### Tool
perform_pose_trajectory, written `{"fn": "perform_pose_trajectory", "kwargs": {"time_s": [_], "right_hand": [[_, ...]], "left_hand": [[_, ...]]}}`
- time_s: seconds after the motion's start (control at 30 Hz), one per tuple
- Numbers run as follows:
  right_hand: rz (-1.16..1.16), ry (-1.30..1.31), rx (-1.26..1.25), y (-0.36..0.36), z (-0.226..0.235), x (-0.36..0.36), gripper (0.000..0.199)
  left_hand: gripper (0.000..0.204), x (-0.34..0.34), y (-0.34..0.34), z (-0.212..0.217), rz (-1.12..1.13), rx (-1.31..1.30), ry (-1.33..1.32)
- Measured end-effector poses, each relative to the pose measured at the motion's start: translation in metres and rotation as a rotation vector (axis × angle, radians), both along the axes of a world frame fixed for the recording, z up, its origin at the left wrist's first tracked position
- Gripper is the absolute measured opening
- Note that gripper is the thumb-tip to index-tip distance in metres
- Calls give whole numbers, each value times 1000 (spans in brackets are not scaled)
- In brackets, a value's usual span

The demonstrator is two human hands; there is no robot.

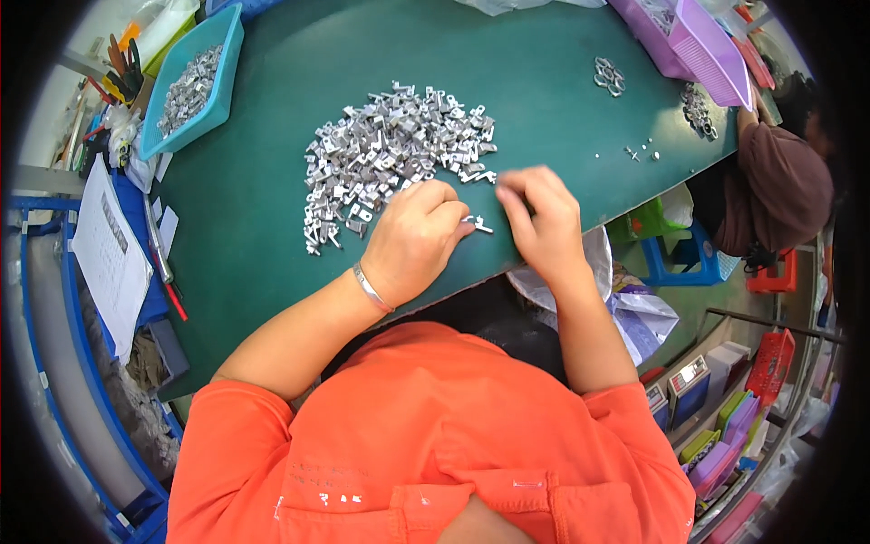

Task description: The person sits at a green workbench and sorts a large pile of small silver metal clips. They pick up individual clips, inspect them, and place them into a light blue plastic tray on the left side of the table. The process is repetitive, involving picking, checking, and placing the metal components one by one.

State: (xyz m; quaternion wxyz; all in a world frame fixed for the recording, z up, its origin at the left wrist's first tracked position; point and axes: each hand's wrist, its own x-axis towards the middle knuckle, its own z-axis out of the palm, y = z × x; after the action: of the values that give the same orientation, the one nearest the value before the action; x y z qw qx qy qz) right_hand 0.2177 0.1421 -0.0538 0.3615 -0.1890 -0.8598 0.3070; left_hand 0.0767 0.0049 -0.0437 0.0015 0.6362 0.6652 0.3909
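Note:
A large heap of small silvery metal parts (385, 136), each with bent tabs and a hole, lies on the green table in front of me. My left hand (415, 238), a metal bangle at its wrist, is closed at the heap's near edge. One small metal part (482, 226) sticks out past its thumb and fingertip; the rest of it is hidden by the fingers. To the right, my right hand (544, 222) is slightly blurred, its thumb and forefinger apart, with nothing visible between them. Its fingertips are close to a loose part (490, 177) at the heap's right edge.
A turquoise basket (234, 68) of metal parts stands at the far left; a purple basket (702, 54) is at the far right. Metal rings (609, 77) lie on the green table (562, 100). Another person (779, 186) in brown sits beyond its right edge.

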Motion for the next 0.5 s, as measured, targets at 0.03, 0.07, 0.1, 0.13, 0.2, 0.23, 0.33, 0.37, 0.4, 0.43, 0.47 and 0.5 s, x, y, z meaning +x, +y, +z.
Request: {"fn": "perform_pose_trajectory", "kwargs": {"time_s": [0.03,0.07,0.1,0.13,0.2,0.23,0.33,0.37,0.4,0.43,0.47,0.5], "right_hand": [[-33,-37,9,3,-2,-8,9],[-66,-75,19,6,-4,-13,9],[-61,-77,67,8,-8,-12,8],[-40,-55,18,9,-7,-13,8],[-3,-14,-79,8,-2,-8,8],[18,-22,-130,7,3,-2,9],[77,25,-365,0,-2,11,10],[82,40,-461,-3,-2,14,9],[84,70,-532,-6,-1,15,8],[85,101,-602,-9,-1,17,7],[85,133,-673,-11,-1,17,7],[84,128,-670,-11,0,18,7]], "left_hand": [[18,1,-3,1,-44,-15,-24],[17,3,-7,0,-44,-56,-67],[17,7,-13,-1,-45,-97,-110],[16,8,-17,-2,-36,-136,-150],[15,3,-21,3,-7,-123,-156],[16,2,-22,5,29,-98,-162],[23,-5,-14,12,161,-99,-55],[21,-7,-11,11,171,-129,-21],[20,-10,-9,10,180,-159,13],[19,-10,-8,9,171,-159,19],[18,-10,-6,8,162,-158,25],[17,-10,-6,7,154,-157,31]]}}
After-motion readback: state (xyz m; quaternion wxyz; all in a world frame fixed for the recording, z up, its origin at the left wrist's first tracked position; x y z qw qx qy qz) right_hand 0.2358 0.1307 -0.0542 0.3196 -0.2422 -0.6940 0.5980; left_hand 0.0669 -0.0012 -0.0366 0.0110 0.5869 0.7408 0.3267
